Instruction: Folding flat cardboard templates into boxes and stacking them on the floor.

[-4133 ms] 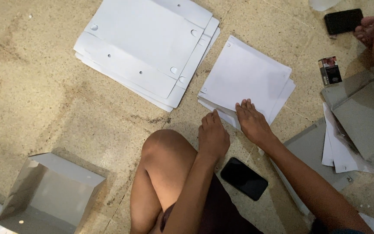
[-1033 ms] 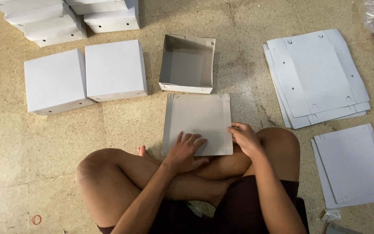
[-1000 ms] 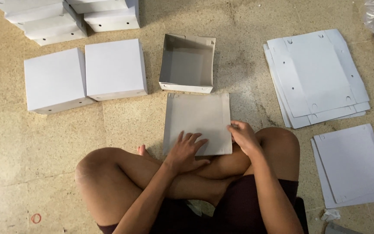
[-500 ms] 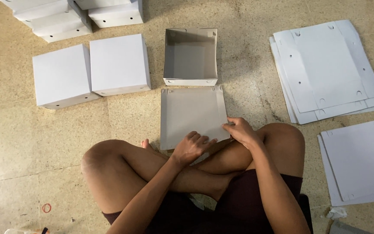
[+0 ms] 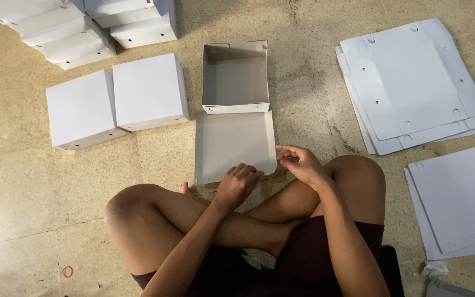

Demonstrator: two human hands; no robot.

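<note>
Head camera, looking straight down at a person sitting cross-legged on a speckled stone floor [image 5: 39,181]. Far left, near the bottom edge, a small red rubber band [image 5: 67,271] lies on the floor. Along the top left a stack of closed white boxes [image 5: 83,25] is piled in rows, and below it two more closed white boxes [image 5: 116,102] sit side by side, touching each other. In the middle stands an open grey-lined box tray [image 5: 235,77], upright with its hollow facing the camera; just below it, with its far edge against the tray's front wall, lies a flat grey cardboard sheet [image 5: 232,144]. The left hand [image 5: 238,184] rests at the sheet's near edge with its fingers curled onto the board; whether it grips the edge or only presses on it cannot be told. The right hand [image 5: 298,162] is at the sheet's near right corner, thumb and fingertips pinched together on that corner. To the right, well apart from the hands, a pile of flat white die-cut blanks [image 5: 413,82] with small punched holes lies fanned on the floor, and a second, smaller pile of white sheets [image 5: 460,198] lies beside the person's right knee.
</note>
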